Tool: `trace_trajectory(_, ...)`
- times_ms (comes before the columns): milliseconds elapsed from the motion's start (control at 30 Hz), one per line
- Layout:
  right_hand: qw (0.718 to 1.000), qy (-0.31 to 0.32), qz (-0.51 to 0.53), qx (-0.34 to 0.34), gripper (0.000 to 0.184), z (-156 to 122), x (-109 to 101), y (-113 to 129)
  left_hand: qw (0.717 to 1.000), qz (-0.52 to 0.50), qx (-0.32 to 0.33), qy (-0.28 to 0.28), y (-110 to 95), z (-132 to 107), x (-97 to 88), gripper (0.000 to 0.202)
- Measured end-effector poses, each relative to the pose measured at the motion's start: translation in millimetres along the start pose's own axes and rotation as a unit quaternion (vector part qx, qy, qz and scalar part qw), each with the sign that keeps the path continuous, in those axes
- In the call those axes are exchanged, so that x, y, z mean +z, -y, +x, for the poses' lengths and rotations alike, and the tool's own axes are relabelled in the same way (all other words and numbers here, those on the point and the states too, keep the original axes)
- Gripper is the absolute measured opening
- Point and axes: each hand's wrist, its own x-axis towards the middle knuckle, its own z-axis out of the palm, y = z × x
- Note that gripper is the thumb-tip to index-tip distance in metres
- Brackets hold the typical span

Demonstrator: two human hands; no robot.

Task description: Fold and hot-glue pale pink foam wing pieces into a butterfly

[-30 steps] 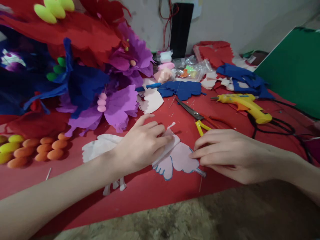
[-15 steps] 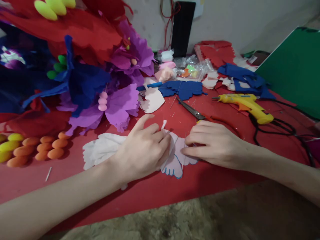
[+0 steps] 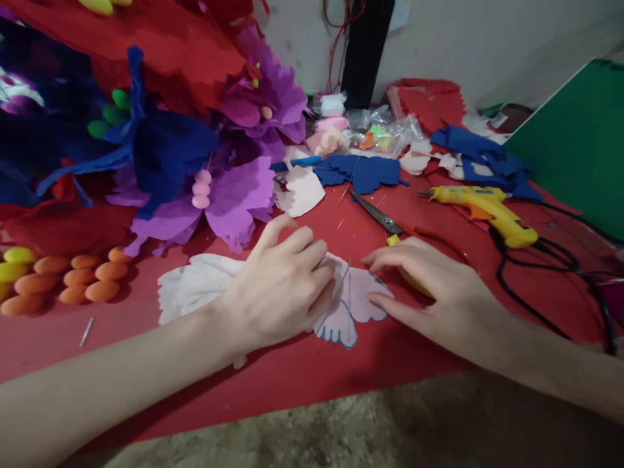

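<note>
Curling over the nine o'clock side of a pink, blue-edged butterfly cutout [image 3: 359,292], the left hand [image 3: 285,283] hides its fingertips, so I cannot tell whether it pinches or only presses. The right hand [image 3: 419,276] sits at the cutout's three o'clock edge, thumb and fingers parted, its thumb tip over the wing; a yellow handle [image 3: 415,282] shows in that gap. A strip of red desk [image 3: 292,390] separates the cutout from the front edge at six o'clock. White paper [image 3: 195,286] spreads at nine, partly beneath the left wrist, with orange ovals [image 3: 75,278] farther out. Scissors [image 3: 375,212] lie near at one o'clock, and a glue gun [image 3: 502,211] farther off at two.
</note>
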Motion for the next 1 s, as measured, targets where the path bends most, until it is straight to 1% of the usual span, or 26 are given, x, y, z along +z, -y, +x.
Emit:
trace_trajectory(133,0.999,0.025,0.013,0.028,0.028,-10.7,7.2,7.1,0.999,-0.046,0.006,-0.006,-0.5,-0.4,1.7,0.026)
trace_trajectory(267,0.998,0.042,0.028,0.041,0.036,-13.8,12.4,8.4,0.99,-0.141,-0.004,0.0,-2.2,-2.0,1.6,0.023)
trace_trajectory(400,0.997,0.044,0.044,0.047,0.04,-13.8,13.9,8.3,0.977,-0.213,-0.018,0.022,-0.9,-2.1,1.9,0.022)
trace_trajectory(567,0.997,0.039,0.059,0.04,0.037,-12.7,14.6,8.3,0.962,-0.266,-0.023,0.062,1.5,-0.3,-0.3,0.021)
trace_trajectory(633,0.997,0.034,0.056,0.031,0.035,-12.3,14.9,8.0,0.956,-0.278,-0.036,0.084,1.5,0.2,-1.2,0.027)
trace_trajectory(733,0.998,0.023,0.046,0.02,0.034,-11.8,14.1,7.8,0.952,-0.285,-0.048,0.103,1.0,0.6,-1.9,0.046)
trace_trajectory(867,1.0,0.001,0.026,0.004,0.025,-11.2,9.1,7.6,0.953,-0.272,-0.046,0.124,0.9,0.9,-2.8,0.068)
trace_trajectory(1000,0.999,0.001,0.025,-0.041,0.013,-11.1,4.0,6.2,0.956,-0.253,-0.028,0.146,0.9,-0.1,-3.4,0.078)
